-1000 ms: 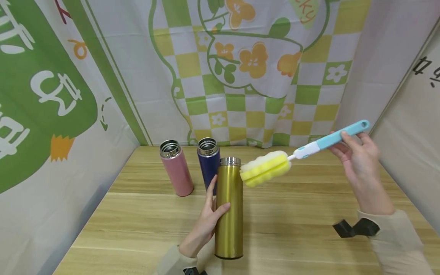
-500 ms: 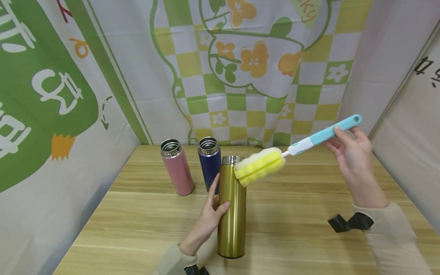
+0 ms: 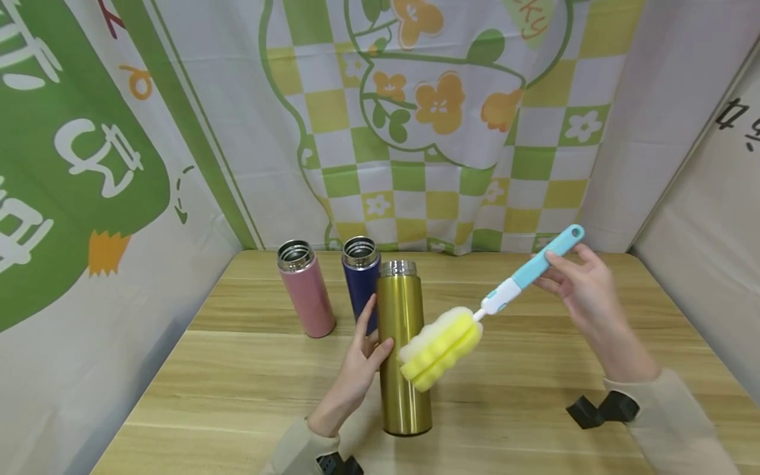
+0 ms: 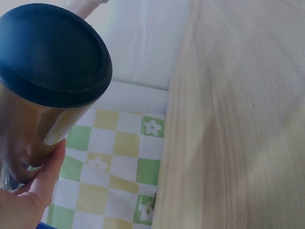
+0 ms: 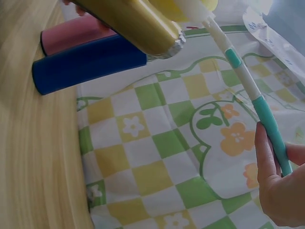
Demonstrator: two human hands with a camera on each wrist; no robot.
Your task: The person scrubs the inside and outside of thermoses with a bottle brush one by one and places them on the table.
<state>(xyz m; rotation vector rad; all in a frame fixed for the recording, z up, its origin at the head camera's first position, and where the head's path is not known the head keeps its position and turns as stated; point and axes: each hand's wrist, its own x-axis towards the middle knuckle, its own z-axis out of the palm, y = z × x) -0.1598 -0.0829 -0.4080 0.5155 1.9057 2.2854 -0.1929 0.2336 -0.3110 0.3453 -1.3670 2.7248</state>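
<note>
A tall gold steel flask (image 3: 400, 307) is in my left hand (image 3: 350, 379), fingers behind it and thumb across its front. Its dark base (image 4: 52, 55) faces the left wrist camera, raised off the tabletop. My right hand (image 3: 584, 300) pinches the turquoise handle of a bottle brush (image 3: 503, 294), which slants down to the left. The yellow and white sponge head (image 3: 442, 349) overlaps the flask's right side in the head view. In the right wrist view, the flask's metal mouth (image 5: 176, 45) is near the sponge, which is partly cut off at the top.
Behind the flask stand a navy blue flask (image 3: 359, 284), partly covered by it, and a pink flask (image 3: 309, 297) to the left, both uncapped. They rest on a wooden table (image 3: 237, 389). A green and yellow checked cloth (image 3: 410, 191) hangs along the back.
My right hand has come left and the brush is steeper, its sponge now lower, beside the flask's middle instead of its mouth. The gold flask has risen slightly and its base has shifted right.
</note>
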